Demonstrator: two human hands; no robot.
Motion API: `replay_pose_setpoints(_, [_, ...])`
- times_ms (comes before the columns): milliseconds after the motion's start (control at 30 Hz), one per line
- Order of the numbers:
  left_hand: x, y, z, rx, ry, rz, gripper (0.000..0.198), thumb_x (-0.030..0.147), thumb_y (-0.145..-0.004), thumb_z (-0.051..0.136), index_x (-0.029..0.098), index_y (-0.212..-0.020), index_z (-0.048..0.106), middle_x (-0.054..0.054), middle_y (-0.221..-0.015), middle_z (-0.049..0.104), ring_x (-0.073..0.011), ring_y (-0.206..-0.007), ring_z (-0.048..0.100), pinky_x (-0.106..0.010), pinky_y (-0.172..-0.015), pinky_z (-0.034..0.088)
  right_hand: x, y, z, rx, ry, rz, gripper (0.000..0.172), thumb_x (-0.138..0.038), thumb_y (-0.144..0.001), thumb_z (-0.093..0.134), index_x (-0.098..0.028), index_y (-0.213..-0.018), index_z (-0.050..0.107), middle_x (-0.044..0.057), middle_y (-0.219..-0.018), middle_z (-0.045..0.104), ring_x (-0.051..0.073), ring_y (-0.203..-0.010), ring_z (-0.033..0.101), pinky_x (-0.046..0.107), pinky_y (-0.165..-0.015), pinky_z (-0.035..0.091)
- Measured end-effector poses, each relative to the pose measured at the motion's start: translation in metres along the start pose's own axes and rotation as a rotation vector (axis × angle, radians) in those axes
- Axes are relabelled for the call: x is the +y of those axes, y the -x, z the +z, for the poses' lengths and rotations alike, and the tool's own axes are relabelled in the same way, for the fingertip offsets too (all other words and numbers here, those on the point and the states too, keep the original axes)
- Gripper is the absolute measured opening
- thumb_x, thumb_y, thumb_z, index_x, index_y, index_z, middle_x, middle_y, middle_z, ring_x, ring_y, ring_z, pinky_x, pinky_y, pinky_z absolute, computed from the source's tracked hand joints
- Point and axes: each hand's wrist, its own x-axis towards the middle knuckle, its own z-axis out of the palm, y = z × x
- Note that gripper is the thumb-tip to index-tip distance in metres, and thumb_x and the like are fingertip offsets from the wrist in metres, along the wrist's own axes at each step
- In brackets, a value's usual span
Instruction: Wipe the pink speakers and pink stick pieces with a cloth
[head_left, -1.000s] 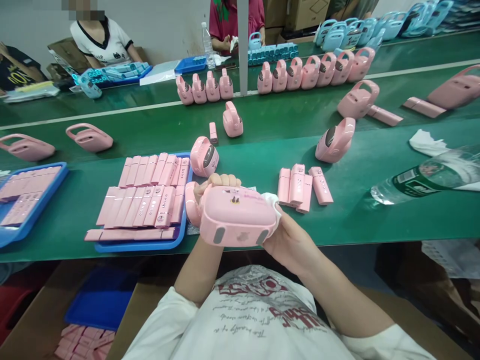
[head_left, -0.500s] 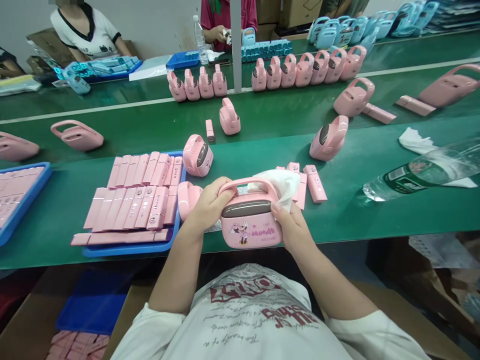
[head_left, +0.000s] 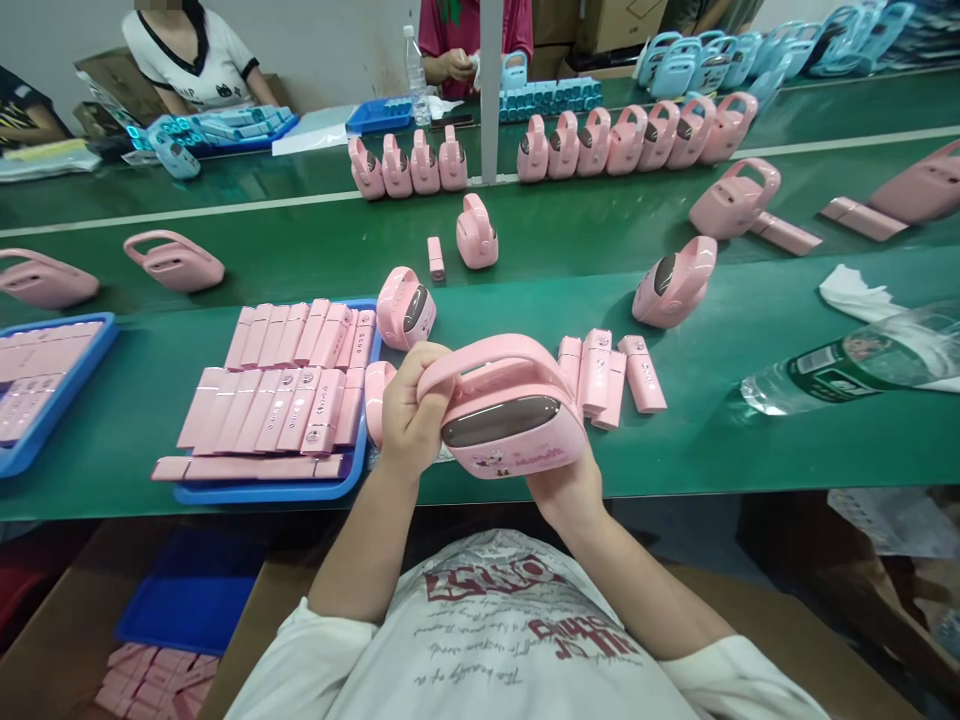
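A pink handled device with a dark glossy oval panel and a cartoon print is held up in front of me, tilted so its top faces me. My left hand is closed around the left end of its handle. My right hand grips the lower right side from below, its fingers hidden behind the body. Just beyond my left hand, another pink device stands on the green table, and a further pink one is partly covered by that hand. Several pink oblong pieces lie to the right.
A blue tray stacked with pink oblong pieces lies left. At right, a clear bottle lies on its side by white tissue. Pink devices line the far side beside a post. People work opposite.
The device has tipped so more of its top shows. My right hand has moved from its right edge to underneath. The white cloth beside it has gone from sight.
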Motion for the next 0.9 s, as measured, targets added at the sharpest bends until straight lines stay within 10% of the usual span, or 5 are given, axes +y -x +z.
replay_pose_setpoints(267, [0.001, 0.005, 0.001, 0.042, 0.104, -0.356, 0.018, 0.029, -0.087, 0.056, 0.02, -0.071, 0.06, 0.002, -0.064, 0.051, -0.0101, -0.056, 0.043, -0.024, -0.052, 0.036, 0.008, 0.003, -0.007, -0.025, 0.063, -0.138, 0.076, -0.073, -0.06, 0.073, -0.028, -0.12, 0.062, 0.007, -0.122, 0.066, 0.03, -0.12, 0.057, 0.044, -0.098, 0.049])
replay_pose_setpoints(533, [0.016, -0.009, -0.004, -0.154, 0.443, -0.787, 0.042, 0.055, -0.081, 0.058, 0.015, -0.093, 0.063, 0.006, -0.059, 0.045, -0.0037, -0.037, 0.033, -0.017, -0.03, 0.019, 0.001, 0.001, -0.007, 0.134, -0.04, 0.007, 0.063, -0.063, -0.076, 0.065, -0.028, -0.128, 0.059, 0.005, -0.111, 0.07, 0.027, -0.111, 0.061, 0.04, -0.093, 0.05])
replay_pose_setpoints(900, [0.016, -0.008, -0.013, -0.276, 0.538, -0.811, 0.048, 0.042, -0.085, 0.06, 0.014, -0.124, 0.057, 0.008, -0.056, 0.048, -0.0046, -0.035, 0.038, -0.016, -0.028, 0.024, 0.001, -0.001, -0.01, 0.108, 0.046, 0.019, 0.052, -0.063, -0.078, 0.061, -0.024, -0.113, 0.066, 0.007, -0.115, 0.07, 0.028, -0.111, 0.063, 0.041, -0.086, 0.055])
